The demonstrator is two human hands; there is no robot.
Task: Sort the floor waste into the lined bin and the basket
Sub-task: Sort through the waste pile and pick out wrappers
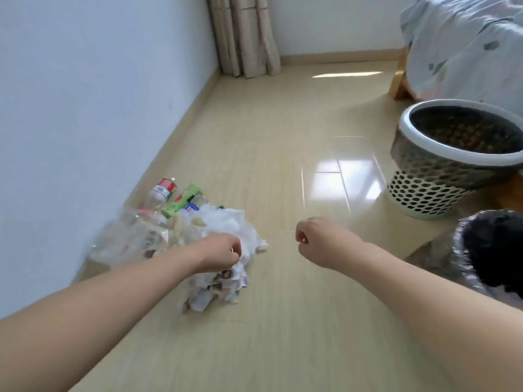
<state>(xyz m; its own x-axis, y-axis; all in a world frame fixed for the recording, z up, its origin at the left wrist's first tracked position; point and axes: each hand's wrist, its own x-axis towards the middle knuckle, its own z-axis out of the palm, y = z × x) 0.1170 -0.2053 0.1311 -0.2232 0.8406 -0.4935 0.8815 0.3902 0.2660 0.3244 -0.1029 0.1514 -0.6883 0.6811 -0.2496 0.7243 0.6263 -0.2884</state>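
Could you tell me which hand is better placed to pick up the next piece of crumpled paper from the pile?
Left. The left hand is already over the crumpled paper, while the right hand hangs above bare floor beside it.

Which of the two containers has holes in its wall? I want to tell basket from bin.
The white basket beside the bed, farther from the person, has a perforated wall. The bin at the right edge, nearer the person, is wrapped in a plastic liner.
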